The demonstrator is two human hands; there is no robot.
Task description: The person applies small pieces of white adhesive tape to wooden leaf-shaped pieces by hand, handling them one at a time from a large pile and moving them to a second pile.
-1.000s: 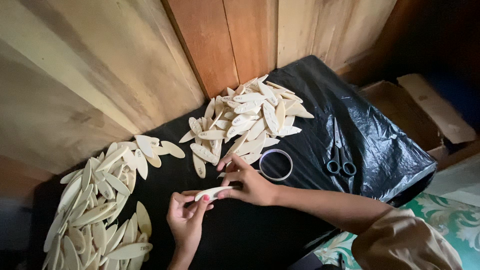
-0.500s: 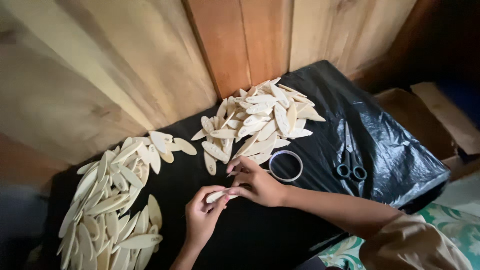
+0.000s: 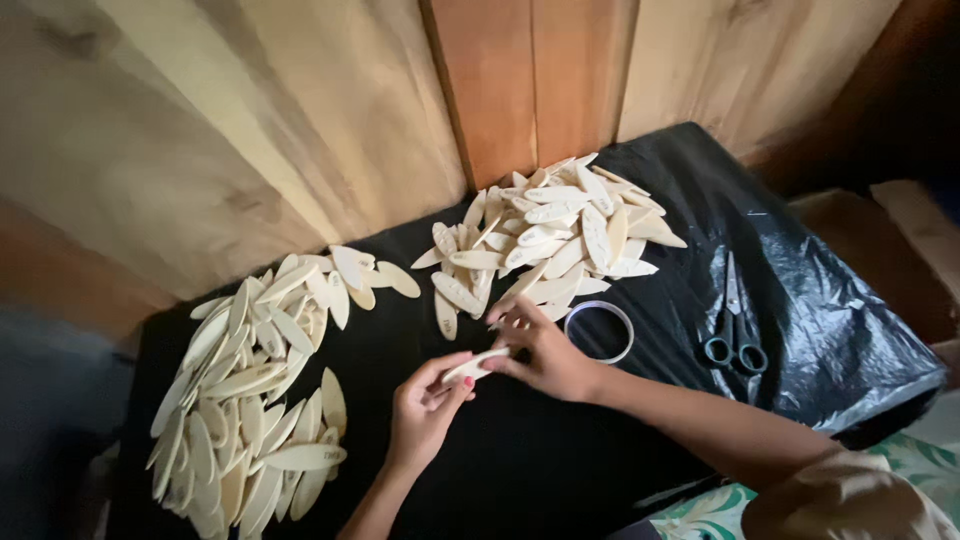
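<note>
- Here, left hand [image 3: 425,410] and right hand [image 3: 545,350] each close their grip on one end of a pale oval blade [image 3: 476,364], held just above the counter [image 3: 520,470].
- It looks thin, light, stiff, perhaps snappable; pinch the tips.
- Beyond: pile [image 3: 550,240], tape ring [image 3: 600,332], scissors [image 3: 734,325].

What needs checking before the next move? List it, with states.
1. Oval wooden piece held between left hand and right hand: ok.
2. Far pile lies just beyond the right hand: ok.
3. Near pile apart from the hands: ok.
4. Tape ring lies flat beside the right hand: ok.
5. Scissors closed, on the black sheet: ok.
6. Marking on the held piece: cannot tell.
</note>
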